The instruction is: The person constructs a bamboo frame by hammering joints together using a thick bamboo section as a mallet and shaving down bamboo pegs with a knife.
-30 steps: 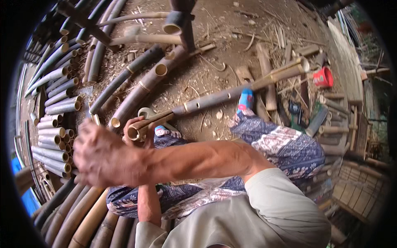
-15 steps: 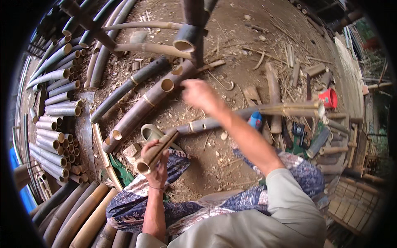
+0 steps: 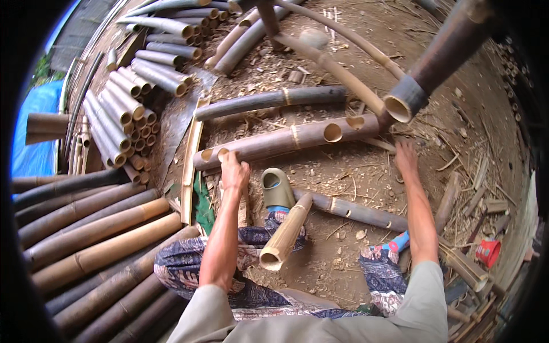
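A thick dark-brown bamboo pole (image 3: 263,143) with round holes cut near both ends lies across the ground ahead of me. My left hand (image 3: 233,173) is at its left end, fingers closed at the edge of a hole. Beyond the pole's right end, my right hand (image 3: 406,157) has its fingers curled over the end of a thin bamboo stick (image 3: 380,145). A short, hollow bamboo piece (image 3: 287,231) lies tilted between my legs, out of both hands. Its far end is by a longer grey bamboo pole (image 3: 366,212) with small slots.
A darker bamboo length (image 3: 274,102) lies behind the holed pole. An upright bamboo frame (image 3: 423,86) stands at upper right. Stacked bamboo tubes (image 3: 123,114) and long poles (image 3: 97,234) fill the left. A red cup (image 3: 488,252) sits right; a clog (image 3: 277,187) covers my left foot.
My left hand has let go of the short bamboo piece and moved to the holed pole. My right hand has gone to the stick by that pole's right end. The view has turned left.
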